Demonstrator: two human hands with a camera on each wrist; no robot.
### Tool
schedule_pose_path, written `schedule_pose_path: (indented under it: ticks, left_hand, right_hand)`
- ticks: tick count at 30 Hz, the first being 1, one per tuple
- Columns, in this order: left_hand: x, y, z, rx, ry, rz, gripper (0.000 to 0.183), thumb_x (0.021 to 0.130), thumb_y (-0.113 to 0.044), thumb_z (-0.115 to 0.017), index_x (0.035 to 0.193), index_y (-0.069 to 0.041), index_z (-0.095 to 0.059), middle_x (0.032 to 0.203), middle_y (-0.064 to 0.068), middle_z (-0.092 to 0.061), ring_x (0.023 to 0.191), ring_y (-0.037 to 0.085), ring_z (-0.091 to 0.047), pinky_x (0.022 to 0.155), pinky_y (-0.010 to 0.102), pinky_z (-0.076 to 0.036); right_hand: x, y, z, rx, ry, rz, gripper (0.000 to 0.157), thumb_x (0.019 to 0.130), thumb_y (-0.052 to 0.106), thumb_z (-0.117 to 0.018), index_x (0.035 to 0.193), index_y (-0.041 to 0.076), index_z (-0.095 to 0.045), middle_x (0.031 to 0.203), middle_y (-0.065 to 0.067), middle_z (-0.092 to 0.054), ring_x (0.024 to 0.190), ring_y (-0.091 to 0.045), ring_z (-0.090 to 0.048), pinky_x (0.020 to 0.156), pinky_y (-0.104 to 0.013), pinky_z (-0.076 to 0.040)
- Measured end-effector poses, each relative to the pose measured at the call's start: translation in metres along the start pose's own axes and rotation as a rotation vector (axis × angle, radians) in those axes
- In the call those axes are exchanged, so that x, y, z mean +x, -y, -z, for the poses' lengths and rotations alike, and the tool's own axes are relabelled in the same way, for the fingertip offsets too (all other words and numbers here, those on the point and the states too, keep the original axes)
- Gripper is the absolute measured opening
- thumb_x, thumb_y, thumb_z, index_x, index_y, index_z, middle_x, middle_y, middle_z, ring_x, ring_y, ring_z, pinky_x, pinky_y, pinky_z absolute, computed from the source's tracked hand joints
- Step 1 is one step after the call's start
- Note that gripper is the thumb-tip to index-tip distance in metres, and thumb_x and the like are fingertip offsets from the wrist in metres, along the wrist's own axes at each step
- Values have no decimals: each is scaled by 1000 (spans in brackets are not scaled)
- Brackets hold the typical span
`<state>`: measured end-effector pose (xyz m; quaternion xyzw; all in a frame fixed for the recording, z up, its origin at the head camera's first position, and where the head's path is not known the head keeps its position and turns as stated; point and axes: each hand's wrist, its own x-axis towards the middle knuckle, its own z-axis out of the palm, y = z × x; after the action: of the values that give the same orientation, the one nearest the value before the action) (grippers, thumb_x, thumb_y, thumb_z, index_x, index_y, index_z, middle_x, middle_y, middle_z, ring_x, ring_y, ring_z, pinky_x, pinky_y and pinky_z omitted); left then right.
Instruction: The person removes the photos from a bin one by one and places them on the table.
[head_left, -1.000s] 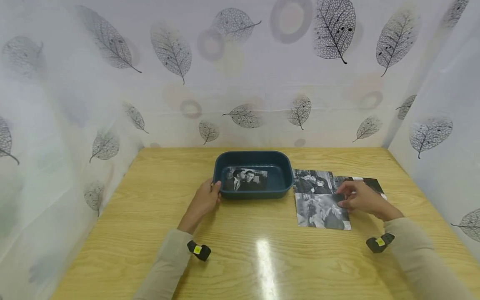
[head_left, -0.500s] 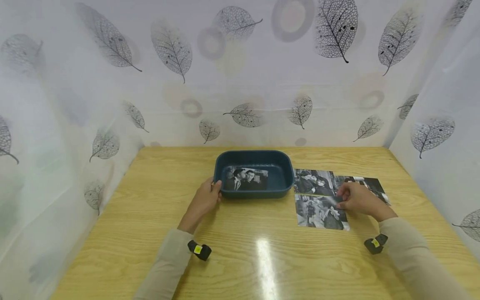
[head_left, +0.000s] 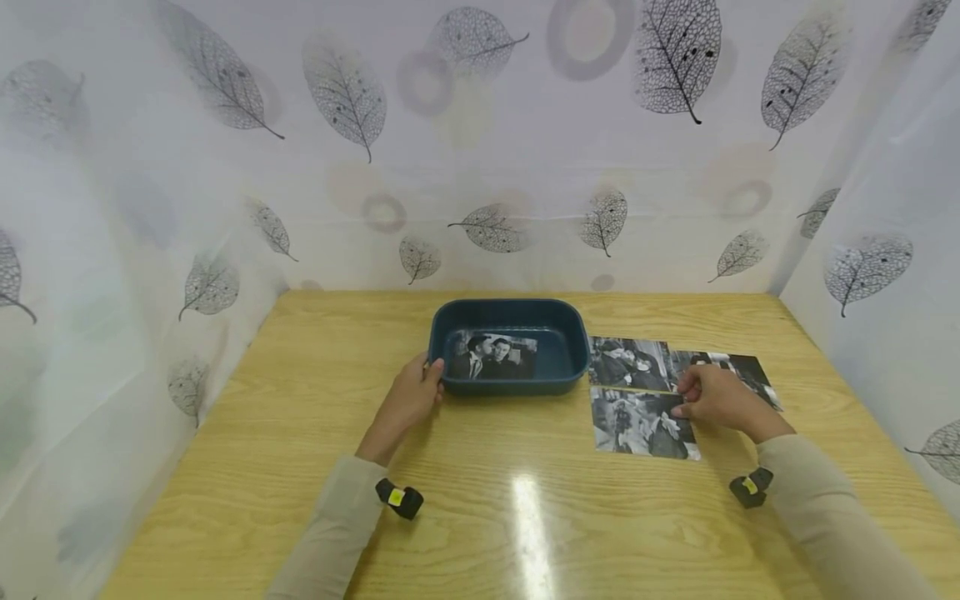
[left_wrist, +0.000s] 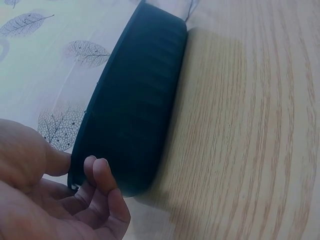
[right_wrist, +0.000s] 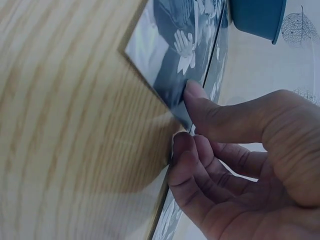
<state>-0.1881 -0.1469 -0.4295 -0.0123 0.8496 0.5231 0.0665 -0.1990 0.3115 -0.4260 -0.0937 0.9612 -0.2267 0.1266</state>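
A dark blue rectangular dish [head_left: 510, 387] stands on the table, with a black-and-white photo [head_left: 495, 357] lying inside it. My left hand [head_left: 408, 392] grips the dish at its left end, thumb on the rim and fingers curled against the outer wall. To the right of the dish lie more black-and-white photos. My right hand [head_left: 723, 402] pinches the near photo [head_left: 637, 423] at its far right corner, thumb on top, as the right wrist view shows. Just behind it lies another photo [head_left: 626, 364]. A further photo [head_left: 742, 371] is partly hidden by the right hand.
The wooden table [head_left: 315, 467] meets leaf-patterned white sheeting [head_left: 510, 167] at the back and both sides. The dish stands close to the back edge. Each wrist wears a black strap-on camera, such as the right one [head_left: 750, 487].
My right hand has shifted slightly left, and the near photo has come down flatter, with a thin gap now showing between it and the photo behind. The left hand and dish stay put.
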Motion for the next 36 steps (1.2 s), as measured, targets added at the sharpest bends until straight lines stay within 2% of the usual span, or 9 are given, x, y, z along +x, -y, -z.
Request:
schedule_pose_path:
  ticks: [9, 13, 16, 19, 23, 27, 29, 33, 36]
  left_hand:
    - [2, 1, 0, 15, 1, -18, 35, 111, -21, -41, 134, 2, -52, 85, 13, -61, 71, 17, -57, 63, 29, -44]
    - [2, 1, 0, 14, 3, -13, 35, 111, -21, -41, 135, 1, -52, 84, 13, -61, 71, 16, -57, 64, 29, -44]
    - [2, 0, 0, 16, 1, -4, 35, 111, -22, -40, 135, 1, -52, 85, 12, -61, 71, 16, -57, 64, 29, -44]
    - [2, 0, 0, 26, -2, 8, 35, 111, -23, -41, 135, 1, -52, 85, 11, -61, 71, 16, -57, 63, 29, -44]
    - [1, 0, 0, 26, -2, 17, 36, 111, -23, -41, 135, 1, -52, 86, 11, -61, 72, 16, -58, 64, 29, -44]
    - [1, 0, 0, 20, 1, 21, 36, 111, -23, -41, 135, 1, -51, 88, 12, -62, 73, 17, -58, 65, 29, -45]
    - [1, 0, 0, 20, -2, 21, 35, 111, -23, -41, 134, 2, -51, 88, 13, -62, 74, 18, -59, 65, 29, -45]
    - [1, 0, -1, 21, -6, 24, 34, 111, -23, -41, 132, 1, -52, 87, 11, -61, 75, 19, -59, 64, 29, -44]
    - [1, 0, -1, 20, -7, 33, 34, 111, -24, -41, 132, 1, -52, 87, 10, -61, 75, 19, -59, 63, 28, -44]
  right_hand:
    - [2, 1, 0, -2, -13, 9, 35, 78, 13, -87, 93, -3, -60, 84, -11, -59, 75, -23, -56, 68, -41, -48]
    - [2, 8, 10, 68, -31, 41, 30, 83, 7, -82, 100, -5, -60, 87, -11, -60, 77, -22, -59, 66, -38, -50]
    - [5, 20, 23, 130, -83, 67, 27, 87, 4, -77, 104, -7, -60, 90, -11, -61, 78, -22, -62, 64, -34, -50]
    - [11, 37, 35, 142, -163, 102, 26, 90, 6, -76, 107, -5, -60, 93, -13, -62, 82, -25, -65, 65, -33, -52]
    - [26, 66, 45, 155, -221, 150, 28, 94, 12, -74, 113, -3, -62, 105, -20, -64, 94, -34, -67, 74, -41, -56]
    - [47, 100, 43, 186, -169, 225, 35, 95, 13, -72, 124, -5, -61, 120, -25, -62, 105, -39, -65, 85, -50, -55]
    - [59, 116, 37, 184, -130, 259, 41, 95, 13, -73, 128, -6, -59, 124, -26, -61, 109, -40, -63, 88, -51, -54]
    - [84, 143, 18, 136, -70, 292, 51, 92, 16, -77, 132, -8, -57, 129, -27, -59, 112, -41, -62, 91, -51, -53]
    - [101, 158, 1, 56, -36, 303, 59, 90, 22, -80, 133, -11, -57, 130, -28, -60, 116, -42, -60, 95, -52, -50]
